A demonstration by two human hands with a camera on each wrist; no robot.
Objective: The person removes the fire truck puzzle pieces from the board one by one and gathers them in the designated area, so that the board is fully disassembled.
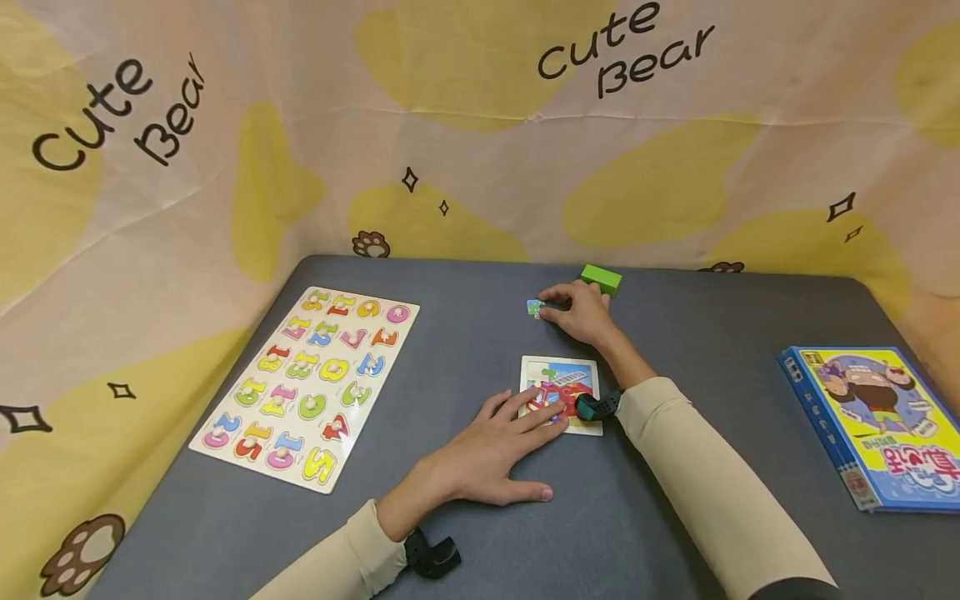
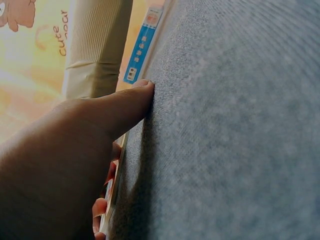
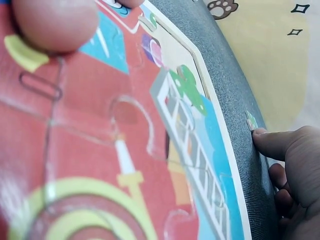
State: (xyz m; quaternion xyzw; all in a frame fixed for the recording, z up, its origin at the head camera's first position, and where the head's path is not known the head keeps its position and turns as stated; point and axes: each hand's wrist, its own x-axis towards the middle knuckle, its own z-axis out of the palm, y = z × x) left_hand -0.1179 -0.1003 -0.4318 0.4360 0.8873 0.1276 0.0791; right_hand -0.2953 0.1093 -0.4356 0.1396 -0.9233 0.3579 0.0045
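Observation:
A small square puzzle (image 1: 561, 372) showing a red fire truck with a ladder lies in a white frame on the table. My left hand (image 1: 498, 450) rests with its fingers spread over the puzzle's lower left part, its thumb on the table. Farther back, my right hand (image 1: 579, 312) pinches the edge of a small blue and green puzzle piece (image 1: 533, 308) between thumb and index finger. In the right wrist view the thumb tip is right at that puzzle piece (image 3: 251, 121), and a bare cream patch (image 3: 172, 37) shows in the puzzle's far corner.
A green block (image 1: 602, 278) stands just behind the right hand. To the left lies a white board (image 1: 348, 421) of colourful numbers. A blue and yellow box (image 1: 877, 425) lies at the right. Patterned cloth (image 1: 465, 150) rises behind the table.

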